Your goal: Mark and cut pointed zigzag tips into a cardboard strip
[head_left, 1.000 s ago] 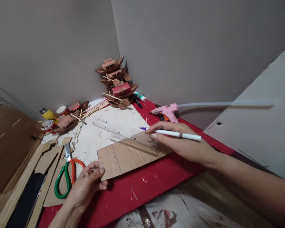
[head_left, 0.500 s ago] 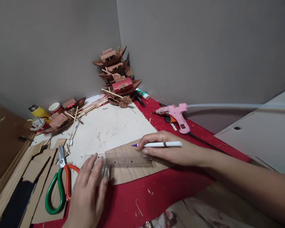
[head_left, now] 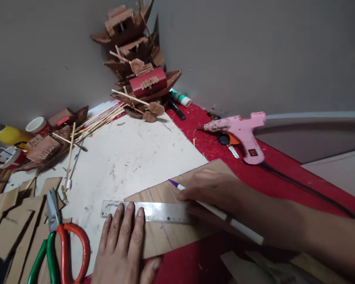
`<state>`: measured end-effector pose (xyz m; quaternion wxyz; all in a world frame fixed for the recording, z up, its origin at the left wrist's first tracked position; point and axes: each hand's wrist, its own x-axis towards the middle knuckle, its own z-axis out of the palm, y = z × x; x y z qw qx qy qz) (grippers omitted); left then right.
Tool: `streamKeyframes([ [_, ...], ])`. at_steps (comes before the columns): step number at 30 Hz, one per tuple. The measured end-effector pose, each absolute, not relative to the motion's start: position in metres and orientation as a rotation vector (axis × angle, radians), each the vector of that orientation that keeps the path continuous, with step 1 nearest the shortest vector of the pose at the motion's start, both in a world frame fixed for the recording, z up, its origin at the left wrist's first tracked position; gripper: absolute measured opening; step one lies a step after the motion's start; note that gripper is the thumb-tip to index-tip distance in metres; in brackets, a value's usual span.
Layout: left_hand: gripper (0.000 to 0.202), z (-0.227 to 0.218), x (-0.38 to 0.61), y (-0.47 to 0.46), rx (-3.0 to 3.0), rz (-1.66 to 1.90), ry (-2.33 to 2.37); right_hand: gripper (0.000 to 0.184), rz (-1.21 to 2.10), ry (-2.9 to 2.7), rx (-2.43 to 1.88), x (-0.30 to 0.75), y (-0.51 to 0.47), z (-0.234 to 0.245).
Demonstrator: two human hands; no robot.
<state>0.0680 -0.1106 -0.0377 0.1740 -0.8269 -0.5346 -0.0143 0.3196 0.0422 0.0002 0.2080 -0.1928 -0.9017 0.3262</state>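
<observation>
My left hand (head_left: 122, 244) lies with its fingers stretched over the left part of a clear plastic ruler (head_left: 162, 212). The ruler rests on a tan piece of cardboard (head_left: 154, 242) that bears a few purple pen marks. Pinched in my right hand (head_left: 213, 189) is a white marker (head_left: 245, 230) with a purple tip, which points left near the cardboard's upper edge. My right hand covers the ruler's right end. Left of my left hand lie scissors (head_left: 55, 217) with one green and one red handle.
A pink glue gun (head_left: 245, 132) and its cord lie on the red cloth (head_left: 189, 260) at right. Cardboard boat models (head_left: 149, 83) are stacked in the corner. Thin sticks (head_left: 103, 122), paper cups (head_left: 37, 125) and another boat are back left. Cardboard scraps (head_left: 10, 228) lie at left.
The view has moved closer and lower. My right hand has turned, so the marker's back end now slants down to the right. My left hand's fingers now lie flatter over the ruler.
</observation>
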Motion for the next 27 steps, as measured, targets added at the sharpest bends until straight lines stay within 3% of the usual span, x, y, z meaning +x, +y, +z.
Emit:
streamKeyframes([
  [4,0.090,-0.043,0.061,-0.113,-2.392,-0.026,-1.518,0.021,0.868,-2.554,-0.492,0.321,0.047,-0.012],
  [11,0.076,-0.053,0.056,-0.124,-2.322,-0.194,-1.730,0.039,0.813,-2.587,-0.412,0.325,0.050,-0.022],
  [27,0.089,-0.049,0.068,-0.121,-2.295,-0.216,-1.807,0.018,0.623,-2.535,-0.329,0.317,0.041,-0.032],
])
